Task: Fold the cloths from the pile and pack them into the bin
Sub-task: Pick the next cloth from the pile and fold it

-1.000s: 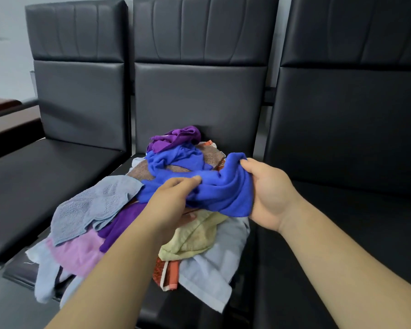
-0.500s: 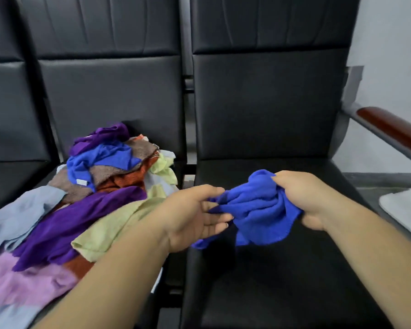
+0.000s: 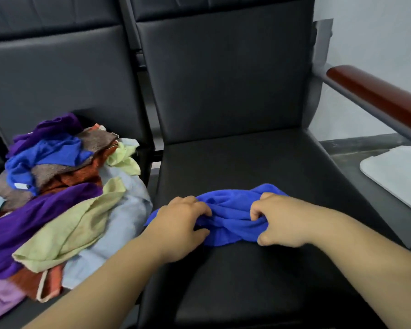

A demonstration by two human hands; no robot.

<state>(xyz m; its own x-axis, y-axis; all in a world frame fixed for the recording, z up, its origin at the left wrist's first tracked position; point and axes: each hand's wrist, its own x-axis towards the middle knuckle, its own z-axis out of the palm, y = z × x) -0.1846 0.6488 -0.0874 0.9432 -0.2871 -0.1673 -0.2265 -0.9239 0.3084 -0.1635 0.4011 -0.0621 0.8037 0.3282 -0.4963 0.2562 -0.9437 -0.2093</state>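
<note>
Bunched blue cloth [image 3: 230, 217] between both gripping hands [image 3: 228, 224] on seat [image 3: 259, 162].

Our bare left forearm [image 3: 109, 276] and bare right forearm [image 3: 365, 245] run up from the lower edge of view and converge toward the middle. Our left hand [image 3: 179, 224] lies knuckles up, fingers curled and thumb tucked low, gripping one end of the crumpled bright blue cloth [image 3: 230, 217]. Our right hand [image 3: 282, 220], also knuckles up, bends its fingers inward and bunches the other end. The hands are near each other but not touching.
</note>
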